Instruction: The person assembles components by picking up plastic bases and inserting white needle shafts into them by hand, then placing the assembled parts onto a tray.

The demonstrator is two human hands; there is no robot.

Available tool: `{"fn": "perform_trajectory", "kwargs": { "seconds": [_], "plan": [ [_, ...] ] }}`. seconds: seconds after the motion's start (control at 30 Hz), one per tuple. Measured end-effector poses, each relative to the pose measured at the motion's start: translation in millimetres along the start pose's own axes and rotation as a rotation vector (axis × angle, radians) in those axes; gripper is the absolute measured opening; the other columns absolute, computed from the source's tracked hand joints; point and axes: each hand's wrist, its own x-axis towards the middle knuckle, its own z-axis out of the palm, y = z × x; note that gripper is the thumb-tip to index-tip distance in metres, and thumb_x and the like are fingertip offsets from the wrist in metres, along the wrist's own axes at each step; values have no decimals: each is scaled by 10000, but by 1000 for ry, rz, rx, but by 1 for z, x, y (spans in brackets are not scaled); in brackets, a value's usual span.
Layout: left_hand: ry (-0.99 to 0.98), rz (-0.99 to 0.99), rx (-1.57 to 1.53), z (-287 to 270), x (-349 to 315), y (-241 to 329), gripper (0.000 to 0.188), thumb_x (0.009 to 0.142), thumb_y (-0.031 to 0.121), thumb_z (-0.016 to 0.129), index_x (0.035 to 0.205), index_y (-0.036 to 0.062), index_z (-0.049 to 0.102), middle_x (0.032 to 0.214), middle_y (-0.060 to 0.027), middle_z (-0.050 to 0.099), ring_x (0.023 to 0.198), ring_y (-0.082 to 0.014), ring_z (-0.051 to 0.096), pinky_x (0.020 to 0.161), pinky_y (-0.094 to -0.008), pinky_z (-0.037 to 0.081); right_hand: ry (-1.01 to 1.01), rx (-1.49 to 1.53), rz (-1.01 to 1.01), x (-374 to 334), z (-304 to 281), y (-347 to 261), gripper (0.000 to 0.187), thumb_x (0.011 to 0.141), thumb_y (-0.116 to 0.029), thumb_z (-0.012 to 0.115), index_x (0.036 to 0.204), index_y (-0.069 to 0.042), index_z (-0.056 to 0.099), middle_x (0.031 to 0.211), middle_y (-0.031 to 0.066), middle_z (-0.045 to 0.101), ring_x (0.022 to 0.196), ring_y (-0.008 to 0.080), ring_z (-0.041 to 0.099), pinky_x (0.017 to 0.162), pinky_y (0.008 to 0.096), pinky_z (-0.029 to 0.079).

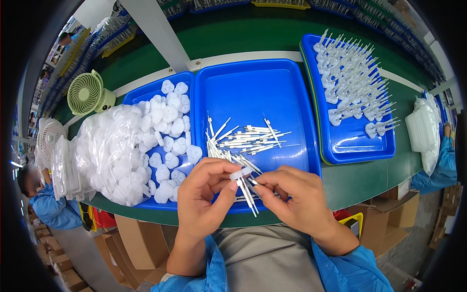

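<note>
Over the blue tray [253,87], the left hand [206,197] pinched a white disc [241,173] with hanging rods [247,197] while the right hand [296,197] nipped, apparently, a slim rod [252,181] — steady, straight alignment seemed wisest.

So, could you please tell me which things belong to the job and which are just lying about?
Likely in the job: white disc in the left hand, thin rods in the middle tray, loose white discs, rod-fitted discs.

Likely lying about: green fan, white fan, cardboard boxes.
</note>
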Motion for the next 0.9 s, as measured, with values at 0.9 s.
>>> {"fn": "perform_trajectory", "kwargs": {
  "seconds": [0.9],
  "plan": [
    [-13,21,10,-9,0,0,302,987,-185,644,1268,-96,708,1312,-165,652,1210,-212,727,1028,-307,618,-63,-24,-58,1,5,3,171,965,-9,861,1124,-8,801,857,108,738,648,209,698,552,342,513]
  ]
}}
